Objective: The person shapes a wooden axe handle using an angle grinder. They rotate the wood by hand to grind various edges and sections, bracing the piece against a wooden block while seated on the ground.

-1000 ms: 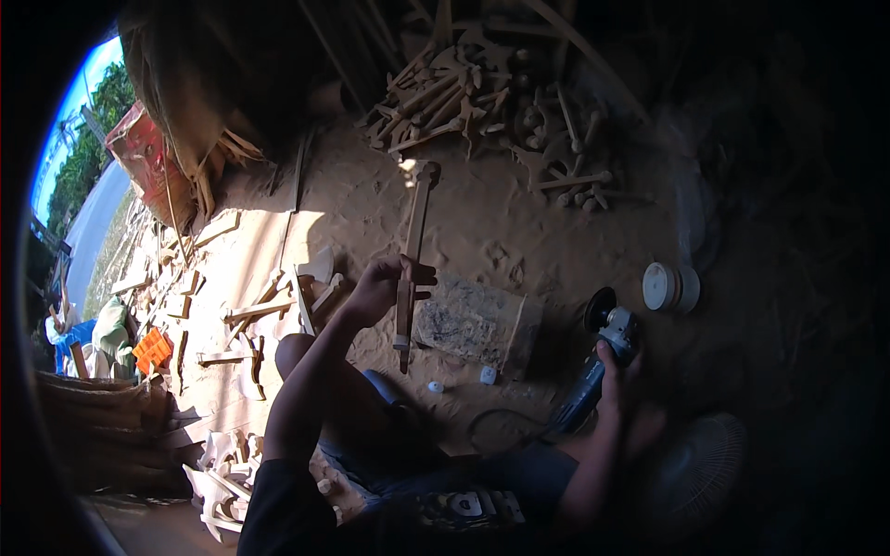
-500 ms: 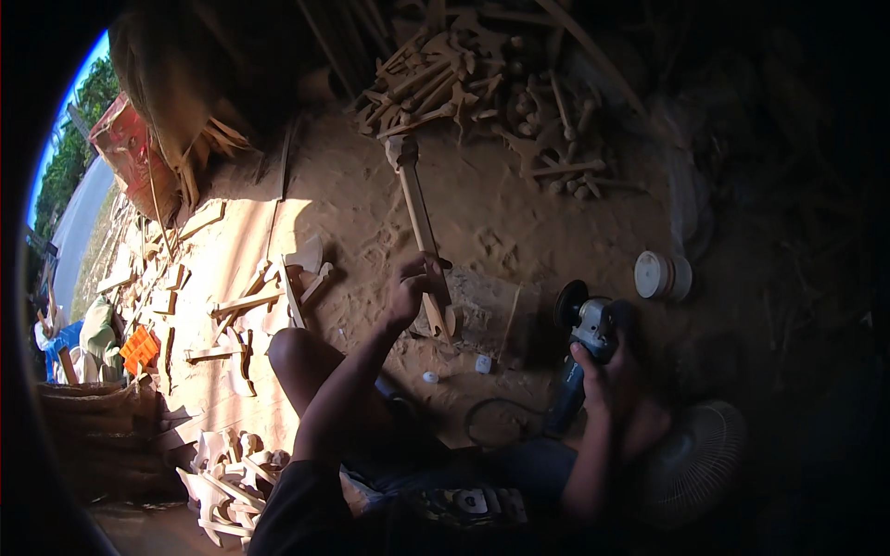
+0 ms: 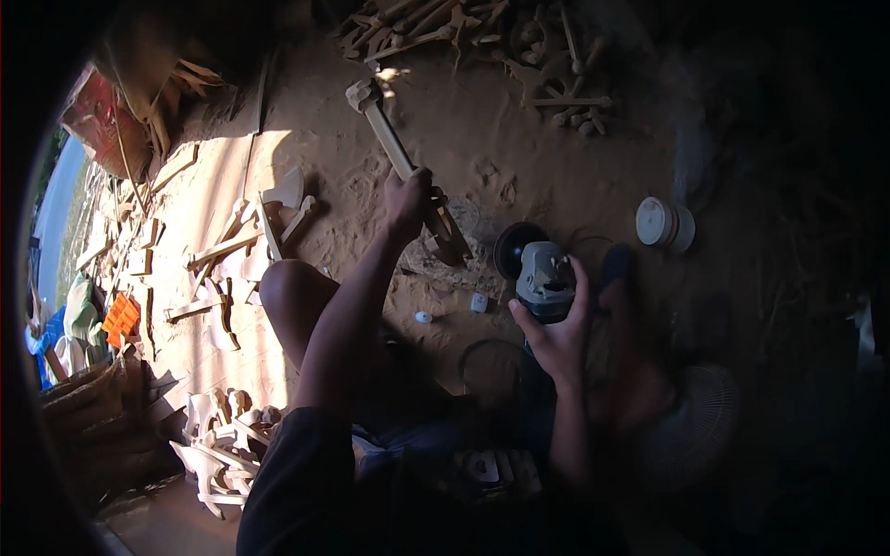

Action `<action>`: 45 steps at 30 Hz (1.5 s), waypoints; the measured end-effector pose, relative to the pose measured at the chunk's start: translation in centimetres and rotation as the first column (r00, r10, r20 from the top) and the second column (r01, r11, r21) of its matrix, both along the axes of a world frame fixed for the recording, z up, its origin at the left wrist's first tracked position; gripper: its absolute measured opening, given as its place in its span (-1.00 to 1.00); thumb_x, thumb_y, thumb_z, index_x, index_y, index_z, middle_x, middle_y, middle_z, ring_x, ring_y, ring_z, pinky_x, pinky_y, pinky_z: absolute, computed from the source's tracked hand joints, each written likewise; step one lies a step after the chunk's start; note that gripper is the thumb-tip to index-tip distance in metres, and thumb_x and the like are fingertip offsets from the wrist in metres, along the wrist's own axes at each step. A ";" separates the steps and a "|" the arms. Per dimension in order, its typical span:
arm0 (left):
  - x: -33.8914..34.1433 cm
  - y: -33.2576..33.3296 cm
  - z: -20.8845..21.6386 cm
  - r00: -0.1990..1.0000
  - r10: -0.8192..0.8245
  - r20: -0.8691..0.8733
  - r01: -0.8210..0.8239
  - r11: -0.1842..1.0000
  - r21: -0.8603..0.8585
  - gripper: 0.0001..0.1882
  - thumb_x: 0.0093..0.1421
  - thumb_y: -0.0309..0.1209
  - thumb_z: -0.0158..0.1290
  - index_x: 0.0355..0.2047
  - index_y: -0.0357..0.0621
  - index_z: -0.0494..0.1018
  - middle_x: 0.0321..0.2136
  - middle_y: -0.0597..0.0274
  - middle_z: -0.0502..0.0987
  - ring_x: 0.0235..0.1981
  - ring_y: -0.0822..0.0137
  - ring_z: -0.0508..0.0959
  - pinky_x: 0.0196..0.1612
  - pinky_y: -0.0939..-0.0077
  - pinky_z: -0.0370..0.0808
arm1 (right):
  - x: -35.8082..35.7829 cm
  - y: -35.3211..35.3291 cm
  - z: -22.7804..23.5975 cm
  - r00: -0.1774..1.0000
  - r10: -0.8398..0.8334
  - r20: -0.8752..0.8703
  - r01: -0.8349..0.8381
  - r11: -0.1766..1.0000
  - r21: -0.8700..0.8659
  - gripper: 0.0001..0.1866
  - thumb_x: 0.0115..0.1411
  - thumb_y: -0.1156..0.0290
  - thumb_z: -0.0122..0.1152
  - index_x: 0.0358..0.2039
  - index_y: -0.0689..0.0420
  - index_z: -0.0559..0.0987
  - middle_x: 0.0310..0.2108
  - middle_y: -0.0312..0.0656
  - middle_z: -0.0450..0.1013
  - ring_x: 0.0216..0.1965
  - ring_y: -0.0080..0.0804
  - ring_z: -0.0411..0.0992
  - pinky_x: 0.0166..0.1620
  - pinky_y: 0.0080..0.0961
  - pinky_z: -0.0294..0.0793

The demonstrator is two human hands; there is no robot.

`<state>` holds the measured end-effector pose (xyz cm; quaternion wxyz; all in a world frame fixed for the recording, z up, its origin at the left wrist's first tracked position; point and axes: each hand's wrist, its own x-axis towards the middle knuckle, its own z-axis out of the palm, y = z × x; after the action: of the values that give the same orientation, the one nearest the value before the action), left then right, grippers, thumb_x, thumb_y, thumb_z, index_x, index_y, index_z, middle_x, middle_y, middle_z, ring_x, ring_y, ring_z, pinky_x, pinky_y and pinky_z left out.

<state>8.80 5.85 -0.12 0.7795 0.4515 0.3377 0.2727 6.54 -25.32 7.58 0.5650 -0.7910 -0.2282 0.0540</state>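
My left hand [image 3: 408, 199] grips a long carved wooden piece [image 3: 399, 157] near its lower end; the piece slants up and to the left, its knobbed tip over the sandy ground. My right hand [image 3: 553, 335] holds a grey angle grinder [image 3: 542, 276] by its body, with the dark round disc [image 3: 512, 248] facing left, just right of the wooden piece's lower end. Disc and wood look close, though I cannot tell if they touch. My bare left knee [image 3: 289, 289] is raised below the left hand.
A pile of carved wooden pieces [image 3: 482, 37] lies at the top. More wooden blanks [image 3: 243, 250] lie in sunlight at the left, and pale carved parts [image 3: 218, 445] sit at lower left. A white round container [image 3: 664, 222] stands right of the grinder. A woven basket [image 3: 79, 408] sits far left.
The left hand has swung the wooden piece from upright to slanting up-left. The right hand has brought the grinder leftward, closer to the wood's lower end.
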 end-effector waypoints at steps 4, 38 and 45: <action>-0.2 1.0 -0.7 0.997 -0.007 -0.081 0.021 0.986 0.164 -0.79 0.29 -0.40 0.13 -0.23 -0.24 0.33 -0.50 0.23 0.43 -0.65 0.34 0.50 -0.56 0.34 0.59 | -1.4 2.5 1.1 0.980 0.093 -0.178 -0.095 0.995 -0.005 -0.02 0.05 0.44 0.56 0.44 0.15 0.22 0.25 0.00 0.38 0.23 -0.27 0.43 0.29 -0.30 0.42; 0.2 -0.8 -1.1 0.989 0.023 -0.143 -0.007 0.993 0.116 -0.75 0.40 -0.32 0.09 -0.38 -0.08 0.29 -0.70 0.44 0.28 -0.76 0.51 0.30 -0.71 0.47 0.30 | -1.6 5.7 -0.8 0.959 0.219 -0.182 -0.246 0.959 -0.142 0.00 0.10 0.42 0.49 0.49 0.16 0.14 0.27 0.16 0.40 0.28 -0.04 0.46 0.29 -0.22 0.44; 0.1 -1.4 -0.7 0.993 0.024 -0.113 -0.011 0.993 0.118 -0.76 0.40 -0.32 0.09 -0.37 -0.08 0.29 -0.71 0.45 0.27 -0.76 0.51 0.30 -0.72 0.48 0.27 | -0.4 7.0 -0.2 0.955 0.227 -0.189 -0.257 0.955 -0.150 -0.02 0.12 0.42 0.47 0.49 0.21 0.14 0.32 0.17 0.34 0.34 -0.05 0.38 0.36 -0.24 0.35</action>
<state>8.89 4.48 -0.82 0.7287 0.5084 0.3690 0.2727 6.14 -18.28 7.35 0.5008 -0.7955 -0.2691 0.2096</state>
